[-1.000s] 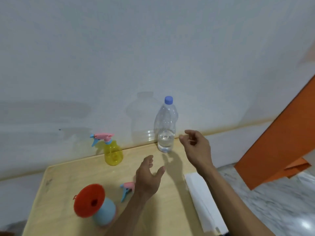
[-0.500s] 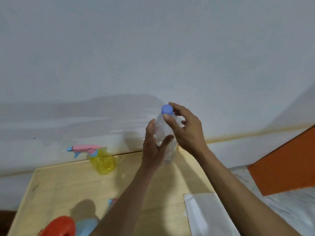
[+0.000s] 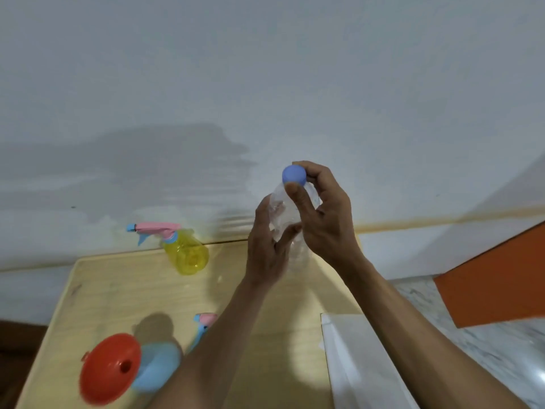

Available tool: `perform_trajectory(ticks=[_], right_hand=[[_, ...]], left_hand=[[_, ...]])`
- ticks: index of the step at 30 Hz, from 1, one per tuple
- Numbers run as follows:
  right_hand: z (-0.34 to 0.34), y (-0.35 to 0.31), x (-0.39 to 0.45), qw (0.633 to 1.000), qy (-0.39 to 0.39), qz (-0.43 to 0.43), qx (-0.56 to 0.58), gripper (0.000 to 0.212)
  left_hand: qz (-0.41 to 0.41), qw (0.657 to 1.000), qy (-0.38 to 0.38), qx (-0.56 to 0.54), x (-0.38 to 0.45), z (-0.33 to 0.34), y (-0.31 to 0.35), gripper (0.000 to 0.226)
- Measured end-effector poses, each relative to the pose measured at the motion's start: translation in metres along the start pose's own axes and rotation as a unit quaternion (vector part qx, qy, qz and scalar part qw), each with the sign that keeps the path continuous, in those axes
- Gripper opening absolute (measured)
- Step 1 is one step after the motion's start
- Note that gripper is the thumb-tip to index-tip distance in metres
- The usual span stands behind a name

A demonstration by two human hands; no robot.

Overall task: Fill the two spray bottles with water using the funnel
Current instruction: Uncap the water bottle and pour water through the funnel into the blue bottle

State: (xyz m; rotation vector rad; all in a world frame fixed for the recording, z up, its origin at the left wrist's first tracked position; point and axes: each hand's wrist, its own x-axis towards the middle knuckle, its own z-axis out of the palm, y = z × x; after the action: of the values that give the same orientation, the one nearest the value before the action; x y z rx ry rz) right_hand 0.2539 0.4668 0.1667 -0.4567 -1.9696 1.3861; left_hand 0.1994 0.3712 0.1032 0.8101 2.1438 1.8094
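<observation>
The clear water bottle [image 3: 290, 228] stood upright near the far edge of the wooden surface [image 3: 118, 293], at about 1 o'clock from its middle. The left hand [image 3: 267, 249] wrapped its fingers and thumb round the bottle's body, its grip grasping the clear plastic. The right hand [image 3: 324, 214] came from 5 o'clock, its thumb and fingers pinching the blue cap [image 3: 294, 174] at the bottle's top, so that grip was grasping the cap.

The yellow spray bottle [image 3: 187, 252], with its pink and blue trigger head [image 3: 153, 230] pointing toward 9 o'clock, stood at 11 o'clock on the surface, well apart from the hands. At 7 o'clock lay the blue spray bottle [image 3: 157, 367], with the red funnel [image 3: 109, 369] set in its mouth. A second pink and blue trigger head [image 3: 203, 326] lay on the surface just beside the left forearm, at 1 o'clock from the blue bottle. A white sheet [image 3: 359, 364] lay at 4 o'clock under the right forearm. An orange panel [image 3: 495, 276] stood at 3 o'clock, beyond the surface.
</observation>
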Motion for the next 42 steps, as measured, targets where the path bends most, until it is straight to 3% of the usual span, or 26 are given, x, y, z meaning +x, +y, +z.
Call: perform_trajectory(ticks=[3,8,13,19,26,30,33,38,42], right_hand=[[-0.001,-0.031,-0.030,1.000,0.007,-0.010,0.014,0.026],[0.004,-0.071,-0.097,0.999,-0.012,0.018,0.037,0.031],[0.016,-0.086,-0.165,0.998,-0.012,0.024,0.056,0.027],[0.021,-0.088,-0.221,0.997,-0.012,0.044,0.062,0.028],[0.023,-0.084,-0.248,0.998,-0.015,0.039,0.044,0.029],[0.025,-0.086,-0.247,0.996,0.014,0.064,0.052,0.039],[0.026,-0.087,-0.244,0.996,0.022,0.070,0.043,0.032],[0.019,-0.085,-0.240,0.998,-0.046,0.041,-0.001,0.023],[0.020,-0.085,-0.241,0.998,-0.026,0.056,0.025,0.036]], left_hand=[[0.008,1.000,-0.011,-0.001,-0.030,-0.018,0.017,0.095],[0.003,1.000,-0.018,-0.006,-0.102,-0.049,0.034,0.078],[-0.001,1.000,-0.004,-0.007,-0.172,-0.074,0.028,0.094],[-0.037,0.999,-0.003,-0.029,-0.227,-0.082,0.016,0.073],[-0.042,0.999,0.005,-0.014,-0.253,-0.081,0.003,0.078],[-0.040,0.999,0.005,0.003,-0.255,-0.080,0.004,0.063],[-0.037,0.999,0.001,0.017,-0.254,-0.080,0.004,0.063],[-0.052,0.999,0.000,0.016,-0.254,-0.080,0.002,0.073],[-0.053,0.998,0.004,0.028,-0.253,-0.081,0.003,0.067]])
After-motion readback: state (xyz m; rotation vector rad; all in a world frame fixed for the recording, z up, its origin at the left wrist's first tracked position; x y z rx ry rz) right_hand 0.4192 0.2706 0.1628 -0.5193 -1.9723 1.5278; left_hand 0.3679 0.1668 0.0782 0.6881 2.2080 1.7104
